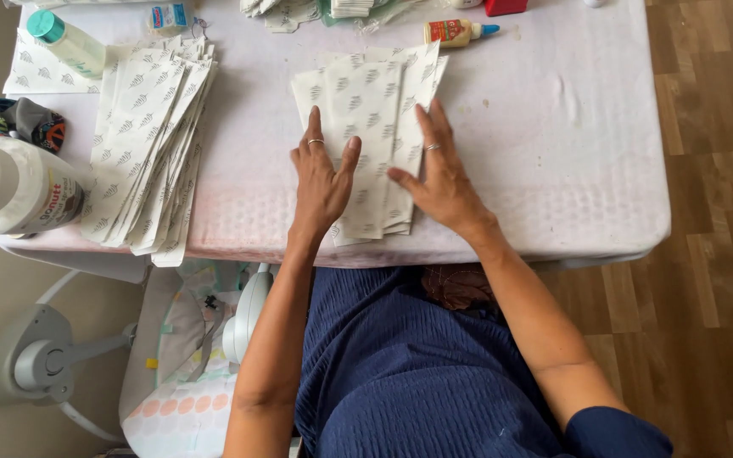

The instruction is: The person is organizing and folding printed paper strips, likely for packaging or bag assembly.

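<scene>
A small stack of cream paper sheets printed with grey leaf marks (pixel 366 102) lies in the middle of the white-covered table (pixel 553 127). My left hand (pixel 322 178) rests flat on the stack's left side, fingers together and pointing away from me. My right hand (pixel 439 174) presses flat on the stack's right side, fingers spread. Both hands wear a ring. Neither hand grips anything.
A larger fanned pile of the same printed sheets (pixel 150 144) lies at the left. A big white jar (pixel 10 187) sits at the left edge beside a teal-capped bottle (pixel 65 41). A small glue bottle (pixel 458 32) lies at the back. A fan (pixel 44 356) stands on the floor.
</scene>
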